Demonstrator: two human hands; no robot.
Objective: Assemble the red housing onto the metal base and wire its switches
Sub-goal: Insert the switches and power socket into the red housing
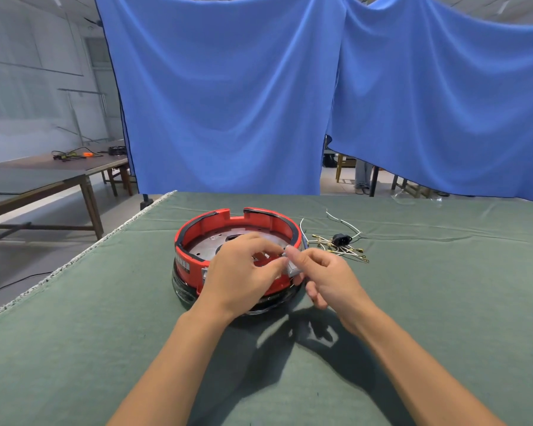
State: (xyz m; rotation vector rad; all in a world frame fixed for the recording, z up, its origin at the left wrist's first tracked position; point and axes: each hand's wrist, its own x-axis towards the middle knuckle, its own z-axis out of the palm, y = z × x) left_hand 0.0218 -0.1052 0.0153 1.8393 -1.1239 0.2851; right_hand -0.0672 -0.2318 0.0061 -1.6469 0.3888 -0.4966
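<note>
Both bare forearms reach forward from the bottom edge and converge toward the middle. The left hand [243,272] lies palm down, back toward the camera, its fingers curled with the tips bent inward toward the right hand. The right hand [326,276] sits just beside it, thumb and forefinger pinching a small pale part [291,265], the other fingers curled loosely underneath; the two hands' fingertips nearly meet.

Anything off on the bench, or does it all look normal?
Nothing looks damaged or spilled. The round red plastic housing sits level on the green cloth-covered table. The loose white wires with brass terminals lie tangled beside it, unconnected. Both hands hold a small grey part at its near rim.
</note>
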